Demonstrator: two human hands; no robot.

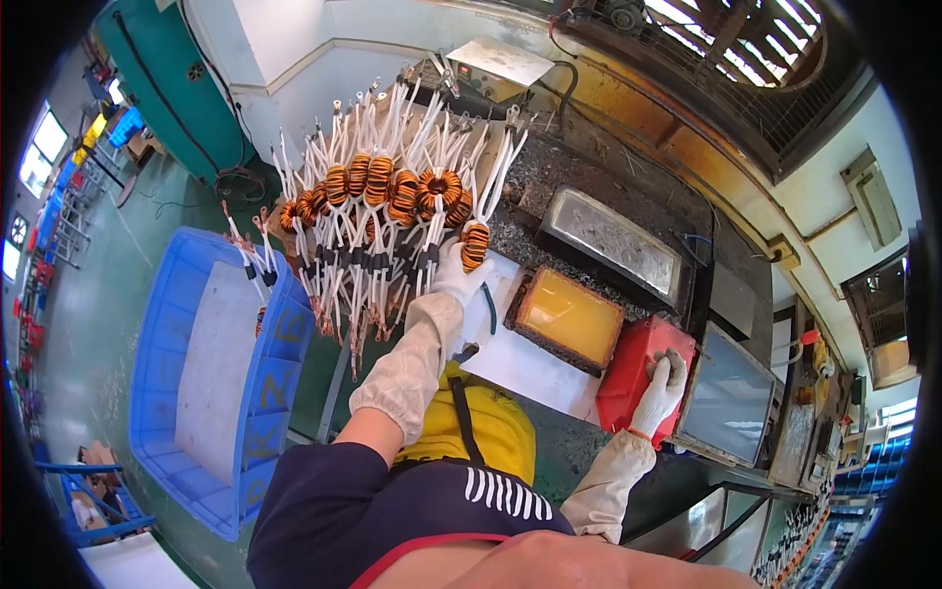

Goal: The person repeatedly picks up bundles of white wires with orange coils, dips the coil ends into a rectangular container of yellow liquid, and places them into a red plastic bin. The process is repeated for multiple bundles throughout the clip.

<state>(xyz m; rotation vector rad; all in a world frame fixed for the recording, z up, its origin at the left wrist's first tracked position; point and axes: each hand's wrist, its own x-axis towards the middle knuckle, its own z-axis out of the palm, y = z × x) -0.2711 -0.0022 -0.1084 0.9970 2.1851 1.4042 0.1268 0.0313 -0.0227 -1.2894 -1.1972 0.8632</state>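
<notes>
My left hand (455,277), in a white glove, grips a copper-wound toroidal coil (475,245) whose white leads rise above it. To its left lies a heap of similar coils (378,182) with white leads, black sleeves and bare copper ends. My right hand (662,395), gloved and grey at the fingertips, is over a red box (628,378) with its fingers curled together. What those fingers hold, if anything, I cannot make out. Between the hands sits a dark-rimmed tray of amber liquid (569,306). A tool with a dark green handle (490,309) lies beside my left hand.
Behind the amber tray is a long metal pot (613,245) with a silvery surface. A grey-topped box (726,398) stands right of the red box. At left is a blue crate (162,393), with more coil leads (257,255) over its rim. A control box (496,69) is at the back.
</notes>
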